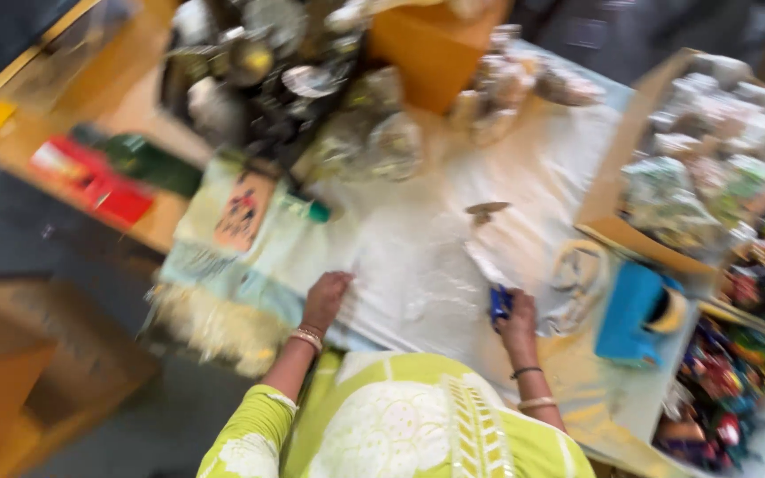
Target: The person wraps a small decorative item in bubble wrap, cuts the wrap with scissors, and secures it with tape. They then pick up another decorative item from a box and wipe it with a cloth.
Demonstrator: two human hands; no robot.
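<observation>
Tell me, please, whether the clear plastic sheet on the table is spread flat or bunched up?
Mostly spread flat: the clear plastic sheet lies across the table, the left hand pressing it. Blur hides finer folds.

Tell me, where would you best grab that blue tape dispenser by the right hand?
Likely around the blue tape dispenser's upright body, coming from its left, open side beside the right hand. Boxes crowd its right. The picture is blurred, so finer detail is unclear.

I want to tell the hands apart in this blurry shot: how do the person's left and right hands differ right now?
The left hand rests flat on the white sheet and holds nothing; the right hand is closed around a small blue object. The left hand lies close to the pale cloth; the right hand lies nearer the blue tape dispenser. Both wrists wear bangles.
</observation>
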